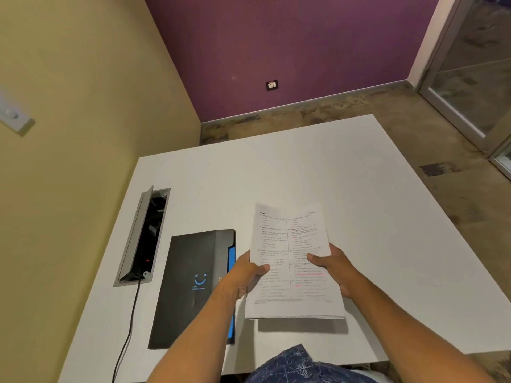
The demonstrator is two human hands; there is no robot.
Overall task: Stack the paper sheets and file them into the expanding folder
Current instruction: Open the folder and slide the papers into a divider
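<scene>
Both hands hold the stack of paper sheets above the white table, the stack raised enough to throw a shadow on the surface beneath its near edge. The left hand grips the left side with its thumb pressed on the printed top page and the other fingers hidden behind; the right hand mirrors it on the right side, thumb on top. Gripping at both edges like this probably serves to square the sheets, since several page edges show slightly offset along the bottom. The top sheet carries 2 columns of text with some pink highlighting. The expanding folder, black with a blue smiley logo and a blue edge, lies flat and closed on the table just left of the stack, partly under the left forearm, within easy reach for filing. Further left, an open cable box is set into the tabletop, with a black cord trailing toward the near edge.
</scene>
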